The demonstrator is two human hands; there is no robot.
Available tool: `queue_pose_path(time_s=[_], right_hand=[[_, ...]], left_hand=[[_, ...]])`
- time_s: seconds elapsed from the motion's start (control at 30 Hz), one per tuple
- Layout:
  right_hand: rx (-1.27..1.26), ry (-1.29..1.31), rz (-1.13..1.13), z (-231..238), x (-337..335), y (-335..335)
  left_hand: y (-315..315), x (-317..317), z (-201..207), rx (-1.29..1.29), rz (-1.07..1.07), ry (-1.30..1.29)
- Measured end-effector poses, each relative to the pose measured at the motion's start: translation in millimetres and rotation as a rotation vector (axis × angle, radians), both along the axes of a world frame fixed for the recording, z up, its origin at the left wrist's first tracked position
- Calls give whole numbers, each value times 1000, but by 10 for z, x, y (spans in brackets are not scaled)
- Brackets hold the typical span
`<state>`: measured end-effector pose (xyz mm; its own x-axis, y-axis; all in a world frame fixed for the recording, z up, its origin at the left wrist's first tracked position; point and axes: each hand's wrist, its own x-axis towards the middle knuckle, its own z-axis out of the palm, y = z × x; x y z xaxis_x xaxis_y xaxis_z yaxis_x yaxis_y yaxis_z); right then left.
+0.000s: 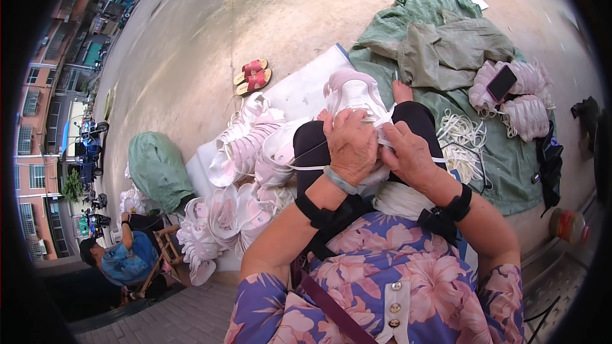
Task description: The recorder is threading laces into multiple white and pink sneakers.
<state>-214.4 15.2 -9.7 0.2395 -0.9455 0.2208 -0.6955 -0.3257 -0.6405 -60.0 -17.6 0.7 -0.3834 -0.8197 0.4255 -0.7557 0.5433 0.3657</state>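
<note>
Two red sandals [255, 81] lie on the concrete beyond a white sheet [305, 86]. Left side: rows of nested white-and-pink shoe uppers [239, 153], with a stuffed green sack [158, 169] past them and a seated co-worker in blue [131, 261] near it. Right side: loose heap of white laces [463, 143] on green tarp [513, 181]; dark-screened phone [502, 83] resting on bundled pale-pink uppers [529, 118]; lidded jar [567, 225] farther out. White-and-pink sneaker [352, 92] sits between the knees, toe outward, its lacing area partly covered by both hands. Left hand [352, 146] bends over it, fingers curled; cannot tell whether they grip. Right hand [407, 153] angles inward, thumb and forefinger pinching white shoelace [384, 116]. Both forearms converge from the lower edge, elbows wide.
</note>
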Motion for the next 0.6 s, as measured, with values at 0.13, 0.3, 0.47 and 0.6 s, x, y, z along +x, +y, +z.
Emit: queue_pose_path(time_s=[0.13,0.3,0.47,0.6], right_hand=[[-34,-36,-16,5,-10,-9],[-50,-83,-39,-51,2,7],[-67,-144,-34,-88,-25,-2],[-71,-221,-64,-153,-13,16]], left_hand=[[-12,-2,-31,13,0,31],[-15,-14,-44,-11,-20,20],[-48,-55,-89,-31,-36,37],[-47,-99,-32,-23,-32,-45]])
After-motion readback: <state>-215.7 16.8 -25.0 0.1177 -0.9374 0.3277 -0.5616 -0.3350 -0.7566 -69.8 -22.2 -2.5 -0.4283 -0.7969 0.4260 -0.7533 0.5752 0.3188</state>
